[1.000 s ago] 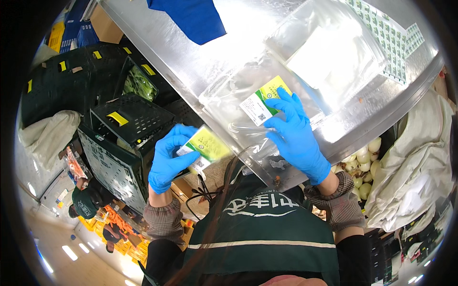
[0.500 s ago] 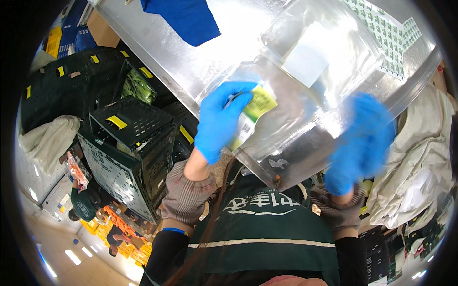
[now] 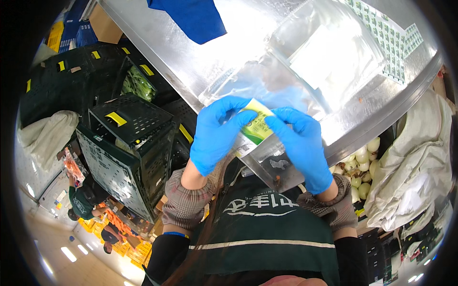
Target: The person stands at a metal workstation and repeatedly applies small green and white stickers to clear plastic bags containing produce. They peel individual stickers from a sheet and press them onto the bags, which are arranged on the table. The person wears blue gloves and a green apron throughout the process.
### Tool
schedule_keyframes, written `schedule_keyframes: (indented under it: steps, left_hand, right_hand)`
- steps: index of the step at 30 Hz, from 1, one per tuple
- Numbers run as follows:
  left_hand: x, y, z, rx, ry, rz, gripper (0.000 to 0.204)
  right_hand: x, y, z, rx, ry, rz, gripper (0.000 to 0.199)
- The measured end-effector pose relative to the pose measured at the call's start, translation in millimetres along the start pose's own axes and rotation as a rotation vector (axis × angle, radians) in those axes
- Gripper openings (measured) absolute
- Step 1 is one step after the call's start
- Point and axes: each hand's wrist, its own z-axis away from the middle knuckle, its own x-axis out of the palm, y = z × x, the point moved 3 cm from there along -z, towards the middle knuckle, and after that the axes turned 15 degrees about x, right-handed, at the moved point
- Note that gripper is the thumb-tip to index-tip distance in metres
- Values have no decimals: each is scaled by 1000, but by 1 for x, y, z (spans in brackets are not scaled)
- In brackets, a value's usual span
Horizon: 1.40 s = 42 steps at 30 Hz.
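Note:
Both of my hands wear blue gloves and meet over the near edge of a shiny steel table (image 3: pixel 200 52). My left hand (image 3: pixel 215 134) and my right hand (image 3: pixel 300 143) pinch the same green and yellow label (image 3: pixel 257 125) between their fingertips. The label lies against a clear plastic bag (image 3: pixel 260 86) spread flat on the table just beyond my fingers. A stack of more clear bags (image 3: pixel 334 52) lies farther back, beside a sheet of small green stickers (image 3: pixel 389 43).
A blue cloth (image 3: pixel 193 16) lies at the table's far side. Black plastic crates (image 3: pixel 129 152) stand stacked to my left, one holding green vegetables (image 3: pixel 138 86). Pale round vegetables (image 3: pixel 360 171) sit below the table to my right, next to a white sack (image 3: pixel 410 171).
My left hand carried the label from below the table edge up onto the bag. My right hand swung out to the right, then came back and now pinches the label too.

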Motion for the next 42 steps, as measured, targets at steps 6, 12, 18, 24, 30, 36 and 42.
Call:
schedule_keyframes:
  steps: [6,12,18,24,30,36,42]
  left_hand:
    - [-3,9,10,-50,-46,-155,12]
    - [8,-9,-14,-240,-139,-157,15]
    - [21,-35,-42,-247,-151,-425,27]
    - [-63,5,27,-453,-162,-232,25]
    - [-82,3,40,22,-147,123,31]
    - [-41,10,11,-50,-222,-74,31]
    - [16,-22,-30,-11,-90,-200,13]
  right_hand:
    - [11,0,17,-346,189,289,19]
    - [-14,5,3,-291,327,74,28]
    - [-9,10,-17,-634,268,551,28]
    - [-12,7,-8,-635,102,873,29]
    - [-16,10,-16,-561,82,711,23]
    - [-75,-45,8,-332,444,70,18]
    - [-63,-58,30,-852,671,301,17]
